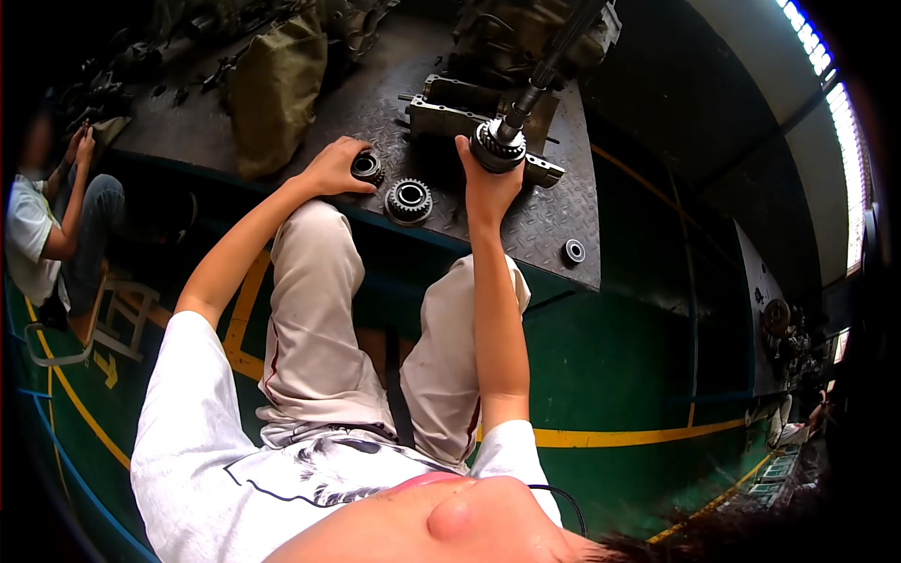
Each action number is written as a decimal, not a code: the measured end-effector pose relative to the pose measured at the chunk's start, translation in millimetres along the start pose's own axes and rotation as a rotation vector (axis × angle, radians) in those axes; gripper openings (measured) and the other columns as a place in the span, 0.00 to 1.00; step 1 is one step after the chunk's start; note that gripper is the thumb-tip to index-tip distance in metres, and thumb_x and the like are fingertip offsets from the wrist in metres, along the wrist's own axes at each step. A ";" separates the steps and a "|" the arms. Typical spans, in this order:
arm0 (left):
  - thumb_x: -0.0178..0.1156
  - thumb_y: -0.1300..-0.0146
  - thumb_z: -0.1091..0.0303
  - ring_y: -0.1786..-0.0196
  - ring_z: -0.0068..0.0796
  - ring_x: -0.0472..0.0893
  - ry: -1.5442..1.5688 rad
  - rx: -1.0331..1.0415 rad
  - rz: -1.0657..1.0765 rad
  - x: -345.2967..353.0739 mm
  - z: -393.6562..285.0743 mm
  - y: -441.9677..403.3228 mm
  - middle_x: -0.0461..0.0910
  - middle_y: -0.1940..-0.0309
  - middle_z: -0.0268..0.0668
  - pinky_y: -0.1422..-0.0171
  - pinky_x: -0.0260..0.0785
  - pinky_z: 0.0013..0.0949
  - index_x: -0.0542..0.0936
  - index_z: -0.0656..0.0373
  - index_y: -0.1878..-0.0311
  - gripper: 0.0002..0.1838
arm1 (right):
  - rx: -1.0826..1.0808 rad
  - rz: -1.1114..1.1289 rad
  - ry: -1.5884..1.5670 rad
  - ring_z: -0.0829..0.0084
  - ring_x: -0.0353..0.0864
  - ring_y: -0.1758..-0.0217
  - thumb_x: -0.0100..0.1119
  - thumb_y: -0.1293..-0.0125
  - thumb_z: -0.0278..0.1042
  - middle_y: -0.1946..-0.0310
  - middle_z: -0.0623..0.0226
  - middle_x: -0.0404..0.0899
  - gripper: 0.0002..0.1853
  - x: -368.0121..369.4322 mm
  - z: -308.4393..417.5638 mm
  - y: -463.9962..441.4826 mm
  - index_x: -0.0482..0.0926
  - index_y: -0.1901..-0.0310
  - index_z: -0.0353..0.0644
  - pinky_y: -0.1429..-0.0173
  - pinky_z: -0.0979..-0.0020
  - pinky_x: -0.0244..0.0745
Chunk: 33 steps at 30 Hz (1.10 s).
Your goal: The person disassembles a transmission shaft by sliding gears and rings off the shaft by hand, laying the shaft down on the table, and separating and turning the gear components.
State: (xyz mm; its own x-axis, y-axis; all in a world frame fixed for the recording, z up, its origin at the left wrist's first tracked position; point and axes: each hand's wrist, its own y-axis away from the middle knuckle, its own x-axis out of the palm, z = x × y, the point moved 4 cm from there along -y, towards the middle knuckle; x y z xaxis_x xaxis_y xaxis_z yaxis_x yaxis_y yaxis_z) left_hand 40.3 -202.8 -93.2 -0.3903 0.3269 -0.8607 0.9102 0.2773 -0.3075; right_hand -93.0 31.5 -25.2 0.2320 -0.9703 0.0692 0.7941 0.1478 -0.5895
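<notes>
My left hand (328, 171) is at the table's near edge, its thumb and fingers curled round a small dark ring-shaped gear (367, 167). My right hand (492, 194) grips the lower end of a long gear shaft (531, 98), just below its toothed gear (498, 143). The shaft leans up toward the upper right. Between my hands a larger toothed gear (409, 201) lies flat on the tabletop. Behind the shaft sits an open metal housing (450, 111), partly hidden by it. A small bearing-like ring (573, 251) lies near the right corner.
The steel checker-plate table (554, 220) ends close beyond my knees. An olive cloth bag (277, 98) hangs over its edge; greasy metal parts (352, 23) crowd the back. Another person (56, 216) sits at left beside a metal stool (117, 319). A second bench (755, 310) stands far right.
</notes>
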 end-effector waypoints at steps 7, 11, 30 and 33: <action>0.69 0.51 0.65 0.32 0.48 0.71 0.085 0.346 0.164 -0.7 -72.8 8.2 0.73 0.36 0.51 0.26 0.62 0.41 0.70 0.65 0.33 0.39 | -0.017 0.000 0.001 0.72 0.84 0.55 0.83 0.51 0.38 0.57 0.61 0.85 0.33 3.5 1.2 3.1 0.76 0.47 0.32 0.45 0.71 0.77; 0.74 0.56 0.67 0.31 0.49 0.69 0.117 0.339 0.273 20.2 -91.2 11.4 0.67 0.32 0.52 0.25 0.62 0.42 0.62 0.63 0.27 0.51 | -0.029 0.008 0.019 0.74 0.84 0.55 0.83 0.51 0.37 0.57 0.61 0.85 0.33 4.3 6.1 4.6 0.76 0.47 0.32 0.46 0.72 0.77; 0.74 0.60 0.69 0.35 0.49 0.70 0.173 0.303 0.328 38.0 -79.5 -7.7 0.70 0.41 0.50 0.28 0.62 0.41 0.67 0.65 0.34 0.46 | 0.021 -0.028 -0.026 0.75 0.82 0.58 0.82 0.49 0.40 0.60 0.65 0.85 0.28 0.0 4.2 1.0 0.78 0.52 0.33 0.48 0.73 0.76; 0.74 0.61 0.66 0.36 0.49 0.70 0.117 0.351 0.313 39.9 -78.5 -7.0 0.70 0.43 0.49 0.32 0.67 0.42 0.67 0.65 0.33 0.47 | 0.027 -0.027 -0.040 0.75 0.82 0.58 0.81 0.49 0.40 0.60 0.65 0.85 0.29 -1.5 5.9 1.6 0.77 0.51 0.34 0.47 0.73 0.76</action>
State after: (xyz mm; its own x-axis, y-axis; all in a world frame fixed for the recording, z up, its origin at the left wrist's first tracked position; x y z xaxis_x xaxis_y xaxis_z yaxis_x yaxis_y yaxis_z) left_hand 7.5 -120.7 -93.5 -0.0851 0.4507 -0.8886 0.9702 -0.1657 -0.1769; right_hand -88.8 34.3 -21.6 0.2326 -0.9655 0.1174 0.8149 0.1276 -0.5655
